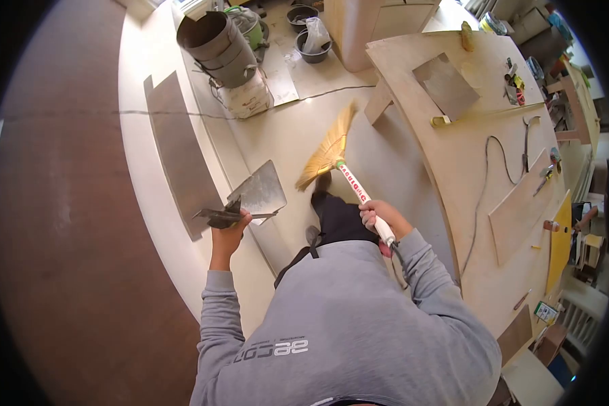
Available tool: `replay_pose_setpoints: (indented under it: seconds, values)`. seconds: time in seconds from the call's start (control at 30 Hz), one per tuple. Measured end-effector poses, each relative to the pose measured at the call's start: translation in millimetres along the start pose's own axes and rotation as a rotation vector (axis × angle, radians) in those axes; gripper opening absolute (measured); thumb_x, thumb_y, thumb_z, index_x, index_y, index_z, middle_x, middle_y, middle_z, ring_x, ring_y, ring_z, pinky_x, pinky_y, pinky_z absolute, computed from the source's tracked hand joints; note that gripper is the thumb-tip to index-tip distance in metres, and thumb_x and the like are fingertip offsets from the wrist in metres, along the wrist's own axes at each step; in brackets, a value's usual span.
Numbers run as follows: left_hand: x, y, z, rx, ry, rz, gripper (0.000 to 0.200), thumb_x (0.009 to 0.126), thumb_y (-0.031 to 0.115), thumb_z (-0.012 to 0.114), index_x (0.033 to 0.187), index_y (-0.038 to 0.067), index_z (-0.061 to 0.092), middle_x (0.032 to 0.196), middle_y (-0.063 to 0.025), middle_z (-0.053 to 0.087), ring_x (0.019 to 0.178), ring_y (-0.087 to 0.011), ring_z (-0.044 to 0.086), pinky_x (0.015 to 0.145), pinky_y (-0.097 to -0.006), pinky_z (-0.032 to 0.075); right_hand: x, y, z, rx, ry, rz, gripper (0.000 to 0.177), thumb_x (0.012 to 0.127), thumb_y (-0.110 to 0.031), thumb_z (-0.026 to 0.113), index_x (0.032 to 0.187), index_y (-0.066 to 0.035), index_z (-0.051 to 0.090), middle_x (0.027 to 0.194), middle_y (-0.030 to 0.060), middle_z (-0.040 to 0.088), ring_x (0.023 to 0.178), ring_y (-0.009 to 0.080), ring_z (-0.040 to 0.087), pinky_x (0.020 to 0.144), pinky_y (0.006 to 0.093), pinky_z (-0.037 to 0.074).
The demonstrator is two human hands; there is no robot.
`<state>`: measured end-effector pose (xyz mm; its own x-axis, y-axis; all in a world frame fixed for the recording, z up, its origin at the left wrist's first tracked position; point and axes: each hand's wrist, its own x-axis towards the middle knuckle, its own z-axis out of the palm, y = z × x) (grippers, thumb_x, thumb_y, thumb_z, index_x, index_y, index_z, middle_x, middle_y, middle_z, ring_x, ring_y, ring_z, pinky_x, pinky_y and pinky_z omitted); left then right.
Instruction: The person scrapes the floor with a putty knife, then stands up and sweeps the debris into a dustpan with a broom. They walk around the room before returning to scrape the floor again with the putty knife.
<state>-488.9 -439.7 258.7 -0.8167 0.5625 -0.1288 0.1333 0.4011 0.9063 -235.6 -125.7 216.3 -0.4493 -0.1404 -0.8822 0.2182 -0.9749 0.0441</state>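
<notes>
My left hand (231,233) is closed around the dark grip of a grey metal dustpan (260,189), held up beside a long white ledge. Its flat, scuffed pan points away from me; the fingers are partly hidden by the dark parts. In my right hand (386,218) is a straw broom (328,149), gripped near the end of its white handle with red lettering. The yellow bristles fan out over the pale floor in front of my feet, slightly blurred at the tip. A cord loop hangs from the handle's end.
A grey strip (176,149) lies along the white ledge (139,122). Ahead stand a large grey bin (220,51), a black bucket (314,49) and a cable (331,91) across the floor. On my right, a wooden worktable (446,155) carries a square sheet (446,84), tools and boards.
</notes>
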Motion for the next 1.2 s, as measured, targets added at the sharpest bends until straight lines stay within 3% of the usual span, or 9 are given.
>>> replay_pose_setpoints:
  seconds: [0.27, 0.37, 0.43, 0.57, 0.7, 0.77, 0.93, 1.03, 1.2]
  values:
    - [159.2, 13.9, -13.8, 0.083, -0.072, -0.165, 0.013, 0.078, 0.006, 0.076, 0.081, 0.004, 0.064, 0.083, -0.0041, 0.066, 0.073, -0.0117, 0.060, 0.062, -0.0278, 0.049, 254.1, -193.3, 81.2, -0.018, -0.233, 0.046, 0.013, 0.088, -0.006, 0.047, 0.078, -0.008, 0.038, 0.059, -0.0022, 0.041, 0.040, 0.0061, 0.042, 0.035, 0.0178, 0.040]
    - [212.6, 7.2, -15.8, 0.145, -0.170, -0.163, 0.014, 0.078, 0.003, 0.075, 0.082, 0.002, 0.062, 0.086, -0.0058, 0.067, 0.078, -0.0163, 0.063, 0.069, -0.0322, 0.052, 367.4, -269.2, 84.8, -0.093, -0.111, -0.208, 0.011, 0.086, -0.007, 0.052, 0.082, -0.005, 0.042, 0.057, 0.0002, 0.043, 0.041, 0.0111, 0.044, 0.038, 0.0240, 0.041]
    - [248.5, 16.1, -12.8, 0.133, -0.140, -0.223, 0.015, 0.078, 0.001, 0.074, 0.084, 0.003, 0.061, 0.085, -0.0062, 0.067, 0.084, -0.0188, 0.064, 0.075, -0.0331, 0.052, 391.1, -304.4, 87.7, 0.116, -0.077, -0.099, 0.013, 0.091, -0.010, 0.051, 0.093, -0.006, 0.039, 0.062, 0.0010, 0.045, 0.043, 0.0097, 0.042, 0.038, 0.0224, 0.037]
    - [292.1, 27.3, -14.8, 0.162, -0.219, -0.251, 0.016, 0.077, -0.001, 0.075, 0.082, 0.003, 0.060, 0.084, -0.0073, 0.067, 0.086, -0.0199, 0.065, 0.078, -0.0340, 0.052, 371.5, -288.6, 48.1, 0.035, -0.012, -0.450, 0.020, 0.093, -0.020, 0.058, 0.096, -0.008, 0.042, 0.065, -0.0012, 0.046, 0.045, 0.0050, 0.042, 0.040, 0.0195, 0.037]
    - [353.5, 43.2, -12.9, 0.194, -0.345, -0.165, 0.016, 0.077, -0.002, 0.075, 0.081, 0.003, 0.060, 0.085, -0.0071, 0.067, 0.085, -0.0191, 0.065, 0.077, -0.0333, 0.052, 340.8, -240.9, -29.6, 0.365, -0.038, -0.262, 0.022, 0.090, -0.026, 0.061, 0.090, -0.012, 0.044, 0.063, -0.0006, 0.048, 0.043, 0.0063, 0.042, 0.036, 0.0231, 0.035]
    - [387.9, 59.8, -5.8, 0.188, -0.336, -0.276, 0.016, 0.076, -0.003, 0.074, 0.081, 0.003, 0.060, 0.085, -0.0070, 0.067, 0.084, -0.0183, 0.065, 0.078, -0.0329, 0.052, 314.8, -209.9, -38.7, 0.389, 0.172, -0.186, 0.020, 0.089, -0.019, 0.061, 0.089, -0.012, 0.042, 0.059, 0.0000, 0.046, 0.043, 0.0072, 0.043, 0.037, 0.0237, 0.039]
    - [450.1, 104.4, 19.1, 0.247, -0.443, -0.245, 0.015, 0.078, -0.002, 0.072, 0.082, 0.005, 0.060, 0.091, -0.0052, 0.067, 0.071, -0.0088, 0.058, 0.054, -0.0229, 0.046, 248.9, -157.3, 59.5, 0.362, 0.190, -0.427, 0.021, 0.083, -0.004, 0.056, 0.088, -0.011, 0.037, 0.056, 0.0027, 0.044, 0.040, 0.0141, 0.046, 0.035, 0.0298, 0.042]
    - [478.7, 104.0, 20.0, 0.333, -0.574, -0.096, 0.015, 0.077, -0.003, 0.072, 0.081, 0.005, 0.059, 0.092, -0.0055, 0.067, 0.070, -0.0090, 0.058, 0.053, -0.0231, 0.046, 215.0, -154.4, 138.9, 0.348, 0.074, -0.532, 0.019, 0.083, -0.005, 0.057, 0.087, -0.009, 0.038, 0.054, 0.0037, 0.045, 0.040, 0.0160, 0.048, 0.037, 0.0334, 0.043]
    - [530.9, 90.2, 23.5, 0.292, -0.852, 0.035, 0.020, 0.078, -0.009, 0.069, 0.086, 0.005, 0.056, 0.091, -0.0073, 0.065, 0.097, -0.0212, 0.064, 0.081, -0.0325, 0.051, 290.9, -169.6, 158.0, 0.751, -0.296, -0.402, 0.007, 0.087, -0.009, 0.051, 0.085, -0.007, 0.044, 0.060, 0.0015, 0.047, 0.044, 0.0100, 0.049, 0.040, 0.0256, 0.042]
